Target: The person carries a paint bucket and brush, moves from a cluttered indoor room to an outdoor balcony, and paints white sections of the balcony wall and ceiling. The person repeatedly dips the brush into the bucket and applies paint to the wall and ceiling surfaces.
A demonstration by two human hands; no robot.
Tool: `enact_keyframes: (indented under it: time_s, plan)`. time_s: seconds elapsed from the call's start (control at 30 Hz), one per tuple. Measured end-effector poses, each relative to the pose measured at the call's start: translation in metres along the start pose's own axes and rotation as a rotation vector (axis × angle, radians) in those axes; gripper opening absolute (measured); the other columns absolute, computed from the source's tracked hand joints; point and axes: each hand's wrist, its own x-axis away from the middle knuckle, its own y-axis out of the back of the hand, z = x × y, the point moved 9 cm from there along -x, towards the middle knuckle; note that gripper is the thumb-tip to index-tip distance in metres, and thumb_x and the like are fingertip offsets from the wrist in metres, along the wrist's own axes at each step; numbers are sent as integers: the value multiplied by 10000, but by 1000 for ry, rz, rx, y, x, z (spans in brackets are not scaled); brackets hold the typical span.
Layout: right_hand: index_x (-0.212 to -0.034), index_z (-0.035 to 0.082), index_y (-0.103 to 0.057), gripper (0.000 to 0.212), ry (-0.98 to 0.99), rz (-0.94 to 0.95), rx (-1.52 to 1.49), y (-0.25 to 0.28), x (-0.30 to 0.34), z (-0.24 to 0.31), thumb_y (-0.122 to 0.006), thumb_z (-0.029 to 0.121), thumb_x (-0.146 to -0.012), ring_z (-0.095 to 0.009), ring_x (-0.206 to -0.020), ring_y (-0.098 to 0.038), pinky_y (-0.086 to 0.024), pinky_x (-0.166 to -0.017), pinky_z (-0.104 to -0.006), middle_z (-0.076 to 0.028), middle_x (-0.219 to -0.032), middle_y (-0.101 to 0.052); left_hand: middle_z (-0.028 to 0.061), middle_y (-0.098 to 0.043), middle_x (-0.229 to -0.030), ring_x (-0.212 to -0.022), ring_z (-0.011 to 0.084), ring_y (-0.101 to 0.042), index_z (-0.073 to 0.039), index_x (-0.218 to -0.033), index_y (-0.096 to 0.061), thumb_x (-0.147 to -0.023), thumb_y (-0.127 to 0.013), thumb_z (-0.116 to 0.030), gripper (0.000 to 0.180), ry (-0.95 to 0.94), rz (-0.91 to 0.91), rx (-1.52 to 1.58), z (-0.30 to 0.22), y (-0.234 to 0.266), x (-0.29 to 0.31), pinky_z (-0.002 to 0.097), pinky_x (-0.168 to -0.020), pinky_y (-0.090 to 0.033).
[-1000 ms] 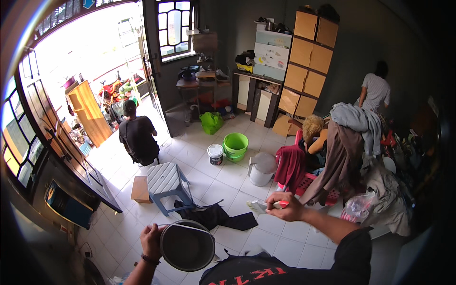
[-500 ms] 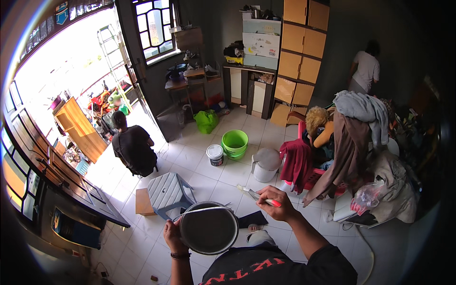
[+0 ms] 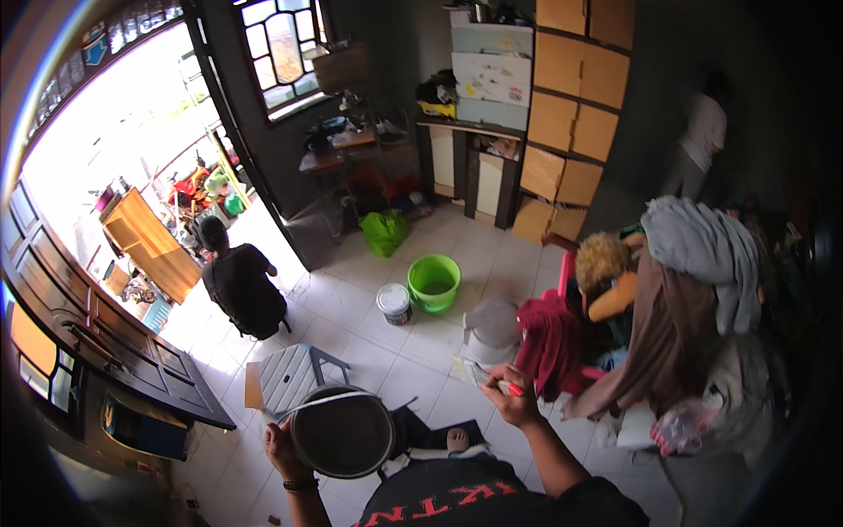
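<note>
My left hand grips the left side of a round bucket, its fingers closed at the rim. The bucket looks dark inside, and a thin pale handle lies across its top. My right hand is closed around a paintbrush. The pale bristles point up and to the left, away from me, and a bit of red shows by the fingers. Brush and bucket are well apart. Just past the bucket stands a grey-blue plastic stool.
A lidded white tub, a green bucket and a grey lidded bin stand ahead. Clothes are heaped at right. One person sits by the open door; another person stands at the back right.
The bucket and my left hand have shifted left in view. My right hand is a little lower, with the brush still in it. The whole view has tilted slightly.
</note>
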Motion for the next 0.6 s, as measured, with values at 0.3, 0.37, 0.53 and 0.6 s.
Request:
enact_keyframes:
  time_s: [0.3,0.37,0.53,0.6]
  plan:
    - [-790,22,-599,128,-407,-140,-232,17,6,-148,-717,58,-757,-175,-660,-636,-499,-582,-311,-73,-735,-633,212,-703,-932,-743,260,-692,57,-969,-580,-1027,-431,-327,417,260,-108,418,83,-58,-19,359,-703,-568]
    - [-811,20,-594,124,-499,-144,-322,7,14,-152,-709,39,-767,-141,-627,-632,-515,-545,-279,-59,-735,-631,223,-701,-930,-741,267,-693,36,-944,-564,-1025,-440,-308,375,301,-164,418,88,-61,-25,367,-702,-568]
    - [-819,10,-596,124,-522,-94,-320,-7,15,-152,-709,35,-773,-120,-610,-636,-537,-526,-251,-61,-724,-632,232,-697,-939,-753,267,-693,35,-964,-551,-1014,-471,-301,349,248,-166,383,85,-75,-34,369,-708,-568]
    - [-811,23,-612,123,-478,-65,-315,-12,12,-158,-720,69,-776,-121,-584,-635,-511,-511,-258,-58,-711,-638,237,-695,-946,-752,267,-693,35,-965,-547,-1008,-484,-306,349,240,-141,366,89,-73,-37,367,-704,-568]
